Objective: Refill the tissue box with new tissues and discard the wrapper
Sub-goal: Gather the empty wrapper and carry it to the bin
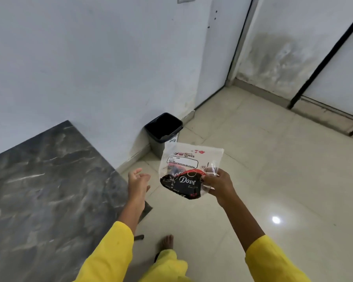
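My right hand (pixel 218 185) pinches the right edge of an empty clear plastic tissue wrapper (pixel 186 165) with black and red print. The wrapper hangs flat in the air above the floor, just in front of a small black bin (pixel 163 127) that stands open against the wall. My left hand (pixel 138 183) is open with spread fingers, left of the wrapper and not touching it. No tissue box is in view.
A dark marble-patterned table (pixel 45 190) fills the lower left, its corner near my left forearm. Beige floor tiles (pixel 273 169) stretch to the right. White walls and a black-framed door stand behind. My bare foot (pixel 167 242) is on the floor below.
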